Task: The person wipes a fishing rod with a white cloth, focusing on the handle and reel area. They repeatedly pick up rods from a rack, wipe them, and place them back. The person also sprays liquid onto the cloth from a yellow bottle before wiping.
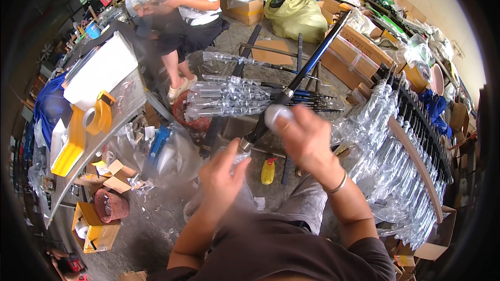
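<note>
A long black rod with silver collars and a blue sheen (311, 61), which looks like a fishing rod, slants away from me to the upper right. At its near, silver-capped end, my left hand (221, 179) closes its thumb and fingers, with some clear plastic just below. My right hand (307, 138) is blurred and grips a whitish round thing (277, 117) against the rod's black handle; its exact kind is smeared. Beyond both hands lies a bundle of similar rods in clear plastic sleeves (229, 96), resting across a dark metal frame (211, 135).
Many sleeved rods (396, 161) lean on a rack at my right. A table (117, 125) with yellow tape rolls (94, 119) stands left. A yellow bottle (267, 171) is near my knees. Two people (190, 0) work at the far left. Cardboard boxes (351, 54) line the back.
</note>
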{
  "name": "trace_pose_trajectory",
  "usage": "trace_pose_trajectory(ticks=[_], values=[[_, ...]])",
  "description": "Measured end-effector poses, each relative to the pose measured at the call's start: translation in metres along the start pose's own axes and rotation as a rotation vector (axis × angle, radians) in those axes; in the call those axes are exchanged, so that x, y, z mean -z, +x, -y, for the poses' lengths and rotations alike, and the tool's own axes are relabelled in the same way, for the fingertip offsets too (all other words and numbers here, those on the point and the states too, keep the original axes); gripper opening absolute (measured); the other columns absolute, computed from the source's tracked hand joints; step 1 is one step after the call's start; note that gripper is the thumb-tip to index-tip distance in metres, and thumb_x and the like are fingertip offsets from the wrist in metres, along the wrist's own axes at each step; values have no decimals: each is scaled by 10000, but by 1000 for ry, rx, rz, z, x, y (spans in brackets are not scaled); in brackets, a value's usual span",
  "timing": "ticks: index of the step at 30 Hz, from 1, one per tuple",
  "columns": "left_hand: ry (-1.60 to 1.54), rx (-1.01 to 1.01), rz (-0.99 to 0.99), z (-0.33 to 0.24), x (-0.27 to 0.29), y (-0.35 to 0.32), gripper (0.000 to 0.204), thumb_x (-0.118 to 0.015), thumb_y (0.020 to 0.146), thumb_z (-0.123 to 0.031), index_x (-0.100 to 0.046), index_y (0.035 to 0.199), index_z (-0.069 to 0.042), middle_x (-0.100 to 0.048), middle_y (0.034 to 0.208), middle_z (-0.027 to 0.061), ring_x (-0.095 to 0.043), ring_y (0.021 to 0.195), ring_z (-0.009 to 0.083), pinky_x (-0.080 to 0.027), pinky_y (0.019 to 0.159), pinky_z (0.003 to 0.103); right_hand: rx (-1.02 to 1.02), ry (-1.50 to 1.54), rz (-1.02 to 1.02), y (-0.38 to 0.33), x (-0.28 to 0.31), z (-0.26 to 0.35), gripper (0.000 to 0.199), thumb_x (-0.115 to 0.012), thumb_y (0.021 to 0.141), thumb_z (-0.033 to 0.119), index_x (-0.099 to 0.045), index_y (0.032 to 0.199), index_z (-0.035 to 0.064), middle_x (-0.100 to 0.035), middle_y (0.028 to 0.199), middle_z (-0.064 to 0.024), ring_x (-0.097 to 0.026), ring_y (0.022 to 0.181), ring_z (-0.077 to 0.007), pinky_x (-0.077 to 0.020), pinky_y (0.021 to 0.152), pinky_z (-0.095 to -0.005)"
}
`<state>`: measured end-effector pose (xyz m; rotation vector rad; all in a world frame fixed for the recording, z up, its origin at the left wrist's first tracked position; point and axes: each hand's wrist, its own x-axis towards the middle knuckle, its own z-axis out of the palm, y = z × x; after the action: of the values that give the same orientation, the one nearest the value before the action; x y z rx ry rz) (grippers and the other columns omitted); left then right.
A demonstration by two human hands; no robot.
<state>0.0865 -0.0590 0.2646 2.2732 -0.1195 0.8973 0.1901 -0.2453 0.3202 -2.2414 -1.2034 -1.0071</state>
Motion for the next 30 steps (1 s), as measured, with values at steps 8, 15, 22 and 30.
trace_pose_trajectory(ticks=[8, 15, 22, 30], values=[[155, -79, -24, -1, -3, 1, 437, -792, 755, -103, -655, 1164, -34, -659, 795, 114, -622, 601, 276, -495, 550, 353, 70, 71, 27, -12, 1, 9, 258, -654, 683, 6, -639, 934, 65, -458, 711, -59, -541, 563, -203, -450, 415, -340], [-28, 69, 24, -2, 0, -4, 427, -779, 774, -84, -649, 1172, -3, -685, 871, 146, -669, 660, 272, -508, 569, 330, -314, 261, -239, -5, 20, -25, 320, -593, 714, -144, -611, 1014, -34, -480, 757, -130, -499, 614, -294, -391, 538, -324], [-283, 178, 83, -4, -3, -8, 387, -738, 825, -18, -623, 1192, 30, -616, 769, 76, -538, 644, 92, -443, 572, 253, -156, 223, -213, -14, 9, -22, 434, -661, 671, -95, -648, 1080, 47, -507, 768, -106, -560, 614, -289, -456, 512, -372], [-536, 349, 258, 5, -2, -22, 375, -692, 889, -85, -613, 1232, 45, -660, 835, 24, -551, 662, 57, -436, 575, 207, 23, 83, -222, -12, -5, -37, 342, -676, 651, -35, -610, 964, 86, -514, 772, -76, -565, 629, -238, -453, 470, -363]])
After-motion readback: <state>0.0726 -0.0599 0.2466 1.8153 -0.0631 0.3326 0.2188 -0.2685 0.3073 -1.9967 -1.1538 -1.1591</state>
